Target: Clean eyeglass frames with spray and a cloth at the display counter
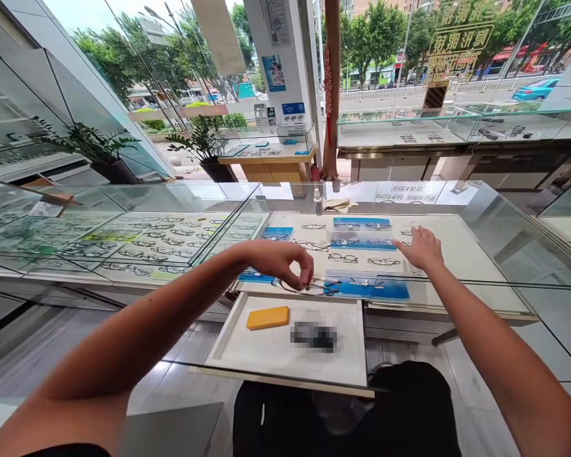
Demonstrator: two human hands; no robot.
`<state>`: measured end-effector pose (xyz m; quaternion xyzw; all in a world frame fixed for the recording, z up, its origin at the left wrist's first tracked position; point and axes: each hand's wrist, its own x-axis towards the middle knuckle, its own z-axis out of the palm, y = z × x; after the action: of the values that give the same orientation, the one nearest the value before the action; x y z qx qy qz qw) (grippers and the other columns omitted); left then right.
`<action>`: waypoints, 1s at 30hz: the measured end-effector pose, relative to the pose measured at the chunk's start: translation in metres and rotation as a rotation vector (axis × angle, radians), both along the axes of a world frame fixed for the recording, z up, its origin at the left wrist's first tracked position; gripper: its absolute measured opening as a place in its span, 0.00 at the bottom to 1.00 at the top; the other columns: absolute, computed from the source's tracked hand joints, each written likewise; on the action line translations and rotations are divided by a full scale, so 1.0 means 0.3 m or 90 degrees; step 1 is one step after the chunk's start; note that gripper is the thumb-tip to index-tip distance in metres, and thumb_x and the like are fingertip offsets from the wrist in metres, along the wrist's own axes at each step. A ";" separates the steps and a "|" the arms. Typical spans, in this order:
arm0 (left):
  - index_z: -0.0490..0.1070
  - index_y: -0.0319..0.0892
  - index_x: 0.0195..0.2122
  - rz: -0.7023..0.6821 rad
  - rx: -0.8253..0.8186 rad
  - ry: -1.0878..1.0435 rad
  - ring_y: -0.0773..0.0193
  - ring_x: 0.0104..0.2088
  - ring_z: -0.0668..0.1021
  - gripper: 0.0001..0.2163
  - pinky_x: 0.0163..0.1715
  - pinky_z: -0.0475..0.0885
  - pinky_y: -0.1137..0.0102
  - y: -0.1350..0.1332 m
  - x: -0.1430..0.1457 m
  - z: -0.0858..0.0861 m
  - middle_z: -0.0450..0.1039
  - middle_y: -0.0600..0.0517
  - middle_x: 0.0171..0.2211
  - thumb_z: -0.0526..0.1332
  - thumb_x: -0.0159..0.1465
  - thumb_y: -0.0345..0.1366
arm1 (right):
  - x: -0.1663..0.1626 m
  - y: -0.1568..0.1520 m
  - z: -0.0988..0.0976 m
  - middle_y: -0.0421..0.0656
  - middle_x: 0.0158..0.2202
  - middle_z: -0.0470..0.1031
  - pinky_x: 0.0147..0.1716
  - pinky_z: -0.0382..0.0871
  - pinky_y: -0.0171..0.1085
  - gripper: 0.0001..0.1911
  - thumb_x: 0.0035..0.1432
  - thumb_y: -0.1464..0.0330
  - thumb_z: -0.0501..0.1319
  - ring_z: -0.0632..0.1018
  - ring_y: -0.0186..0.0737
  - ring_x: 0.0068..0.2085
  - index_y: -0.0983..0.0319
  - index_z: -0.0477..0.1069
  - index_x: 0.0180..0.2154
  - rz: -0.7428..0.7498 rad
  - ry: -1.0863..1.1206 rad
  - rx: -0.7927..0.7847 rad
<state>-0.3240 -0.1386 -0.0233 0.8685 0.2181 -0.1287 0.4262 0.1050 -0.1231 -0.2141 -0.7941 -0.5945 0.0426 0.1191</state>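
Item: glass display case [480, 254] in an eyewear shop, viewed from the seller's side, with a pull-out tray [285, 355] drawn open beneath its near edge.

Left hand [285, 263]: fingertips pinched narrow on a pair of glasses [309, 287], which lies at the near edge of the case interior, partly on a blue display card [375, 289]. The grip appears closed on the frame near its middle.

Right hand [421, 249]: fingers spread wide, holding nothing, palm down toward the white shelf lining farther in, right of centre.

Shelf contents: rows of further glasses [342, 258] on white and blue cards toward the far edge.

Tray contents: yellow case [268, 317] at the left; a blurred dark object beside it, not identifiable.

On the glass top, far edge: small spray bottle [318, 203] and a folded cloth [337, 204].

Step in hand, as judged: handling one pair at the case's near edge. The next move likely calls for a light, level pinch so the frame clears the glass lip without knocking its neighbours.
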 end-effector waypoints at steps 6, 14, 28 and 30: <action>0.84 0.48 0.35 0.090 0.349 0.093 0.57 0.48 0.81 0.09 0.54 0.68 0.64 0.247 0.027 0.017 0.85 0.53 0.43 0.69 0.64 0.45 | -0.005 -0.001 -0.001 0.61 0.79 0.52 0.74 0.49 0.60 0.54 0.66 0.35 0.45 0.53 0.64 0.78 0.70 0.54 0.75 -0.001 0.003 0.004; 0.85 0.46 0.35 0.155 0.556 0.147 0.47 0.53 0.72 0.08 0.53 0.59 0.57 0.438 0.095 -0.209 0.85 0.47 0.48 0.65 0.63 0.39 | -0.014 -0.007 0.007 0.61 0.79 0.51 0.74 0.49 0.60 0.54 0.67 0.34 0.44 0.52 0.63 0.78 0.68 0.54 0.75 -0.002 0.002 -0.003; 0.82 0.45 0.34 0.149 0.581 0.086 0.48 0.52 0.71 0.09 0.51 0.57 0.56 0.471 0.049 -0.349 0.85 0.46 0.48 0.62 0.64 0.38 | -0.015 -0.013 0.020 0.61 0.79 0.51 0.74 0.48 0.60 0.56 0.66 0.33 0.44 0.52 0.63 0.78 0.70 0.54 0.75 0.000 0.000 -0.009; 0.82 0.45 0.35 0.150 0.577 0.084 0.48 0.52 0.71 0.08 0.51 0.57 0.56 0.471 0.044 -0.350 0.84 0.47 0.48 0.62 0.64 0.38 | -0.016 -0.014 0.021 0.61 0.79 0.51 0.74 0.48 0.60 0.56 0.65 0.33 0.43 0.52 0.63 0.78 0.70 0.54 0.75 -0.001 -0.001 -0.008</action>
<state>-0.3108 0.0027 -0.1284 0.9264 0.3757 -0.0262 0.0012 0.1002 -0.1272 -0.2077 -0.7951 -0.5940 0.0457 0.1137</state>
